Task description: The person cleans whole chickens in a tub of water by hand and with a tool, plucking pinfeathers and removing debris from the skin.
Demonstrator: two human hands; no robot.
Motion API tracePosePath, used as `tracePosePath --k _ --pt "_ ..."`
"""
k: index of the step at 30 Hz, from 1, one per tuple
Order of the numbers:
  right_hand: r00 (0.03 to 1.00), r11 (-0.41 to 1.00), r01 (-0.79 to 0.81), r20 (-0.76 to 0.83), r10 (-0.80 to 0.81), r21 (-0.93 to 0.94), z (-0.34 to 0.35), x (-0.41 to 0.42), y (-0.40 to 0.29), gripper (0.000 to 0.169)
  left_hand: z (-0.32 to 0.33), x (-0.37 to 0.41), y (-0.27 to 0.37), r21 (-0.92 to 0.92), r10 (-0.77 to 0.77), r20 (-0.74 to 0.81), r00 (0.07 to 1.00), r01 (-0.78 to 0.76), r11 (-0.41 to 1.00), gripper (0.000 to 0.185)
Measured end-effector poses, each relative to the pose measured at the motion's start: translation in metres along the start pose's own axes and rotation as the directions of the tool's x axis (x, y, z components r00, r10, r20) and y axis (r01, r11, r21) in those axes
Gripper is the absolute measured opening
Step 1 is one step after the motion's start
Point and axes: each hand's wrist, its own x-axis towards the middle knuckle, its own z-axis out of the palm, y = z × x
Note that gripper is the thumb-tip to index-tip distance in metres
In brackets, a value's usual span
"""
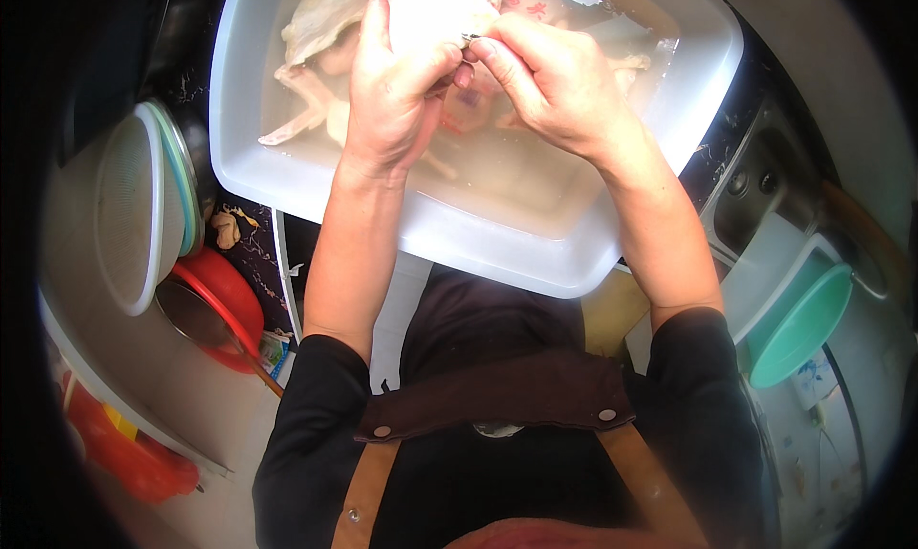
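A plucked poultry carcass (437,11), washed out by glare, is gripped in my left hand (394,83) above the far side of a large white plastic tub (502,258). Close against my left thumb, my right hand (566,83) pinches a small dark metal tool (470,37). Only its tip shows, so I cannot tell its exact kind. Cloudy water (502,190) fills the tub. Another plucked bird (323,18) lies partly in it on the left, its wing (308,111) stretched towards me. Under the water, a plastic wrapper bears red writing (523,4).
At left, plastic colanders (150,205) lean together by a red basin (251,305) and a wooden-handled pan (193,309). A pale scrap (226,230) lies on the dark marbled counter (262,255). To the right are a steel sink (753,183) and a green basin (803,326).
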Motion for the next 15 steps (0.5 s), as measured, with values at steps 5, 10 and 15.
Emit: tracePosePath --k 5,10,15 --pt "0.999 1.0 0.017 -0.041 -0.016 0.025 0.001 0.0 0.001 0.009 -0.001 -0.001 -0.001 0.072 -0.003 -0.032 0.999 0.005 0.997 0.045" --pt "1.0 1.0 0.016 -0.027 -0.016 0.015 -0.001 0.0 0.0 0.01 -0.002 0.0 -0.001 0.092 -0.013 -0.048 0.999 0.017 0.996 0.045" --pt "0.999 0.999 -0.014 0.039 0.013 0.03 -0.004 0.0 -0.001 0.014 0.001 0.001 0.0 0.059 -0.012 -0.035 0.999 0.014 0.998 0.046"
